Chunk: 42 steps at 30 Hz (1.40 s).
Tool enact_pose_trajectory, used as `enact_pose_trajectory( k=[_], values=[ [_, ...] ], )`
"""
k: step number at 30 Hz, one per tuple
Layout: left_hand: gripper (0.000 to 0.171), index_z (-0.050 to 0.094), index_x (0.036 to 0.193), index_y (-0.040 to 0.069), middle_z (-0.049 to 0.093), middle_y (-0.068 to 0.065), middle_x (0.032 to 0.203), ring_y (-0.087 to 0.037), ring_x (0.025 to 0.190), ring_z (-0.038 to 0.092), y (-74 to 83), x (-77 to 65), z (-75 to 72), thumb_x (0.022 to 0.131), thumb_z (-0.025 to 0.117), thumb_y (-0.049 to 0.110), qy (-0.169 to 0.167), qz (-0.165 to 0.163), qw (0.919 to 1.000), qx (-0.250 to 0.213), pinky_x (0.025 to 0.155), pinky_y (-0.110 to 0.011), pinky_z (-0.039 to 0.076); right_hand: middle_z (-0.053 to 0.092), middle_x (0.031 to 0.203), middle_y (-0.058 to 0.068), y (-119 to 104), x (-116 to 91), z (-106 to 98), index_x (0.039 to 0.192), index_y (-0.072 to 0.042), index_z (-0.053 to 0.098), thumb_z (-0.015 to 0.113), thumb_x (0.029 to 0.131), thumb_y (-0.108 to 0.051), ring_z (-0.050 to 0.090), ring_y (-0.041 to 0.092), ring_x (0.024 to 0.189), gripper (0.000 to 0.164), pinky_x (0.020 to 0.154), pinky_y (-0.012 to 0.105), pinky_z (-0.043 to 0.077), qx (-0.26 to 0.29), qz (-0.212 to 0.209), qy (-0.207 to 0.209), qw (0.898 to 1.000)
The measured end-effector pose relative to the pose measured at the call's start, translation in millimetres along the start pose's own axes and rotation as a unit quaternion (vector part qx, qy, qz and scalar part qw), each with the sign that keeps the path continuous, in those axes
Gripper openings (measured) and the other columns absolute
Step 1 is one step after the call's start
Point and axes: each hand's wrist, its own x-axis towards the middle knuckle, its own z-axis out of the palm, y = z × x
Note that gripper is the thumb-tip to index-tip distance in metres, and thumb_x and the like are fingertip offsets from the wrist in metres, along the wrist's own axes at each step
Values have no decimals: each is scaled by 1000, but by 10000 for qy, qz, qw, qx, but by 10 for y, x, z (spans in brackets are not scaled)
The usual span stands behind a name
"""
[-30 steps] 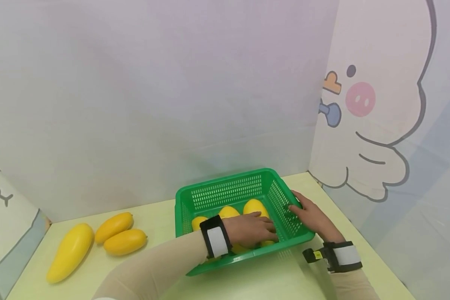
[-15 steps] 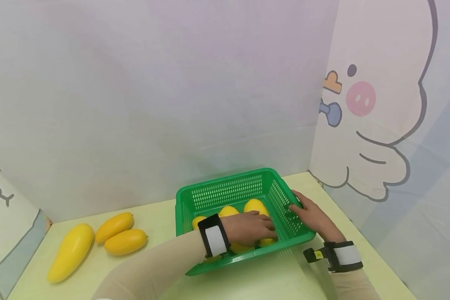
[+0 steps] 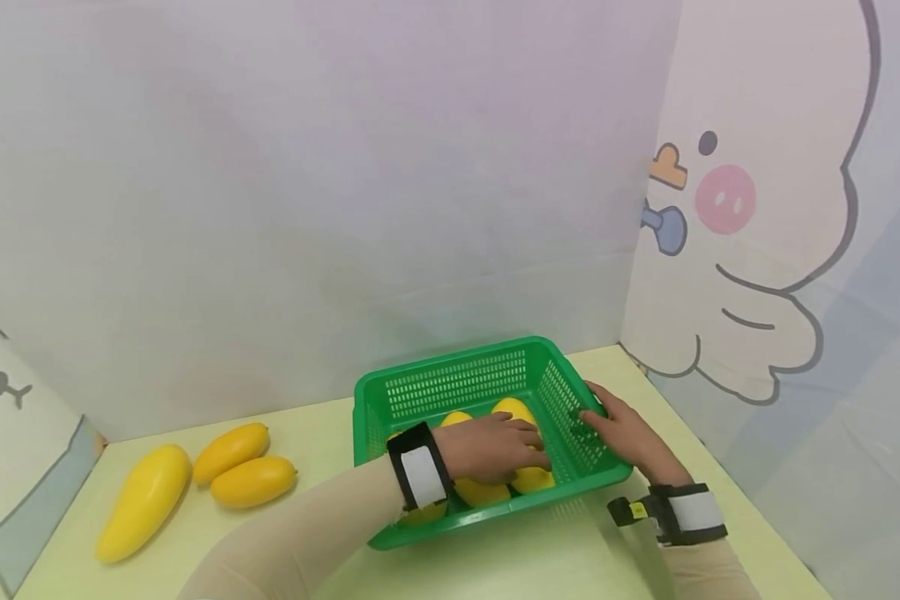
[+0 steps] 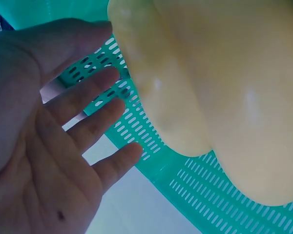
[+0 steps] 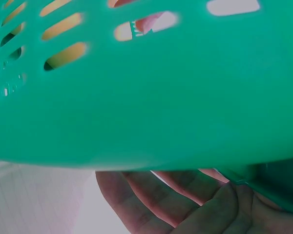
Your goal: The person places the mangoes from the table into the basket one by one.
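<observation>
A green plastic basket [image 3: 461,357] with slotted walls stands tilted askew at the right of the table and holds several yellow mangoes [image 3: 534,480]. Inside it, my left hand [image 3: 489,448] lies over the mangoes, its back to the head camera. Extended, spread fingers show in the left wrist view, with the thumb tip close to a pale yellow mango [image 4: 161,92]; whether it touches cannot be told. My right hand [image 3: 628,432] grips the basket's right rim, thumb inside. In the right wrist view the basket wall [image 5: 161,107] hides part of that hand.
Left of the basket, a large yellow mango [image 3: 144,502] and two smaller orange-yellow ones [image 3: 231,454] lie on the pale yellow-green table [image 3: 322,442]. A light cloth backdrop [image 3: 285,208] stands close behind, and another at right has a cartoon figure [image 3: 765,208].
My left hand has shifted slightly left and up from the mangoes, uncovering more of those near the basket's front. The right hand stays on the rim.
</observation>
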Motion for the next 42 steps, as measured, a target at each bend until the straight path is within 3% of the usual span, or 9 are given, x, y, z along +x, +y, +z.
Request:
enact_pose_trajectory(
  k=[8, 14, 24, 42],
  values=[
    [42, 47, 134, 34, 46, 9, 134, -13, 130, 33, -36, -104, -45, 94, 55, 23, 37, -208, 9995, -238, 105, -40, 29, 39, 136, 28, 24, 9, -3, 149, -9, 17, 44, 99, -30, 53, 33, 104, 60, 77, 45, 48, 40, 24, -18, 10000],
    [48, 42, 138, 33, 45, 7, 136, -15, 132, 31, -69, -214, -74, 93, 54, 40, 141, -278, 9995, -53, 107, -42, 26, 40, 135, 27, 32, 9, 5, 149, -9, 18, 44, 99, -31, 53, 31, 101, 61, 76, 44, 48, 50, -9, -31, 10000],
    [60, 33, 143, 37, 37, 6, 144, -19, 136, 23, -114, -372, -55, 90, 29, 67, 243, -760, 9952, -563, 109, -51, 12, 39, 135, 29, 21, -1, 3, 148, -7, 17, 44, 99, -29, 54, 30, 99, 61, 76, 43, 48, 3, 3, -45, 10000],
    [64, 31, 144, 35, 37, 4, 144, -20, 137, 20, -88, -582, -166, 90, 24, 69, 590, -1000, 9918, -529, 110, -51, 9, 40, 133, 29, 54, 35, 7, 149, -9, 16, 44, 99, -29, 55, 28, 94, 61, 73, 41, 48, 90, 17, -10, 10000]
  ],
)
